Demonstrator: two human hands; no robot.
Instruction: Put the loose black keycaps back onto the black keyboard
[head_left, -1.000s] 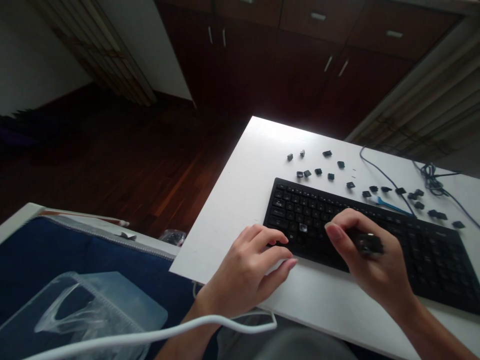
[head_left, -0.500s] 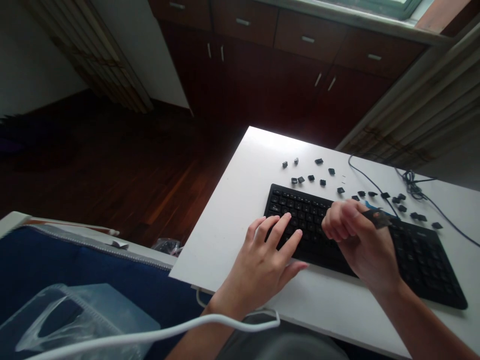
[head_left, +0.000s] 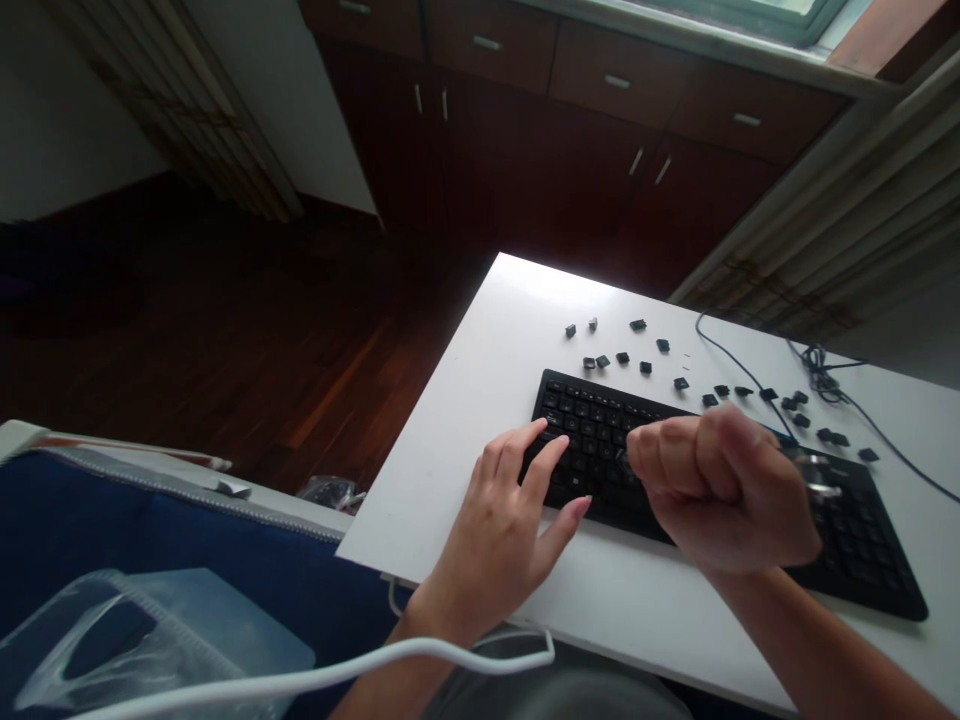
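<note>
A black keyboard (head_left: 607,480) lies at a slant on the white table. My left hand (head_left: 506,520) rests at its left end, fingers spread, with fingertips on or just over the keys. Above the middle of the keyboard, my right hand (head_left: 724,490) is closed in a fist and hides many keys. Out of its right side pokes a shiny metal end (head_left: 821,478) of a small tool; the rest is hidden in the fist. Several loose black keycaps (head_left: 646,368) are scattered behind the keyboard. A bit of something blue (head_left: 784,437) shows behind my right hand.
The white table (head_left: 450,420) has its left edge near my left arm. A dark cable (head_left: 821,375) lies coiled at the back right. A white curved bar (head_left: 360,660) crosses in front of my left forearm. A clear plastic bag (head_left: 157,640) lies at the lower left.
My right hand has turned, so the fist now faces me, and the tool's shiny end shows at its right. My left hand has shifted slightly left, its thumb farther from the fingers.
</note>
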